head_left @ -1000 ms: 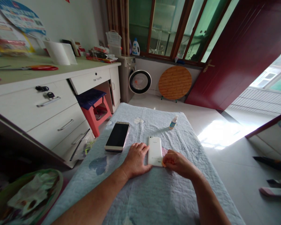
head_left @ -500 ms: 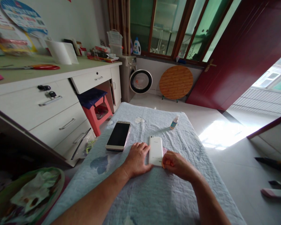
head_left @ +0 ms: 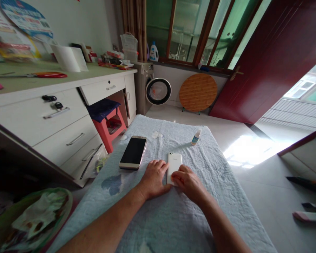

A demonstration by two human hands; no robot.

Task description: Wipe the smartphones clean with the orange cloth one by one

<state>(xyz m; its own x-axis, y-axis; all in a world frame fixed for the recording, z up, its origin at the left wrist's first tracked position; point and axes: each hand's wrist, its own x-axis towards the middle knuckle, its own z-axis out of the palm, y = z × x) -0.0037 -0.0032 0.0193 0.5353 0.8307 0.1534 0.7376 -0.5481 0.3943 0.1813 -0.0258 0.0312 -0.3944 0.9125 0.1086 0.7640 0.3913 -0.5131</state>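
A white smartphone [head_left: 175,160] lies back side up on the pale blue quilted cloth [head_left: 158,218]. My left hand [head_left: 154,179] rests at its left side, with the index finger against the left edge and the thumb at the bottom corner, holding it in place. My right hand [head_left: 185,181] is over the lower part of the phone's back, its fingers bunched together; what they pinch, if anything, is hidden. To the left lies a larger gold smartphone [head_left: 133,153], dark screen up. A small spray bottle [head_left: 196,137] stands upright beyond the white phone, to the right.
At left runs a desk with drawers [head_left: 65,123], with scissors [head_left: 50,75] and a paper roll [head_left: 68,58] on top. A red stool [head_left: 109,128] stands beside it. A waste bin [head_left: 65,207] is at lower left. Behind are a washing machine [head_left: 142,84] and a round wooden tabletop [head_left: 197,92].
My right hand has moved left from the phone's lower right edge onto its back. My left hand, both phones and the bottle have stayed in place.
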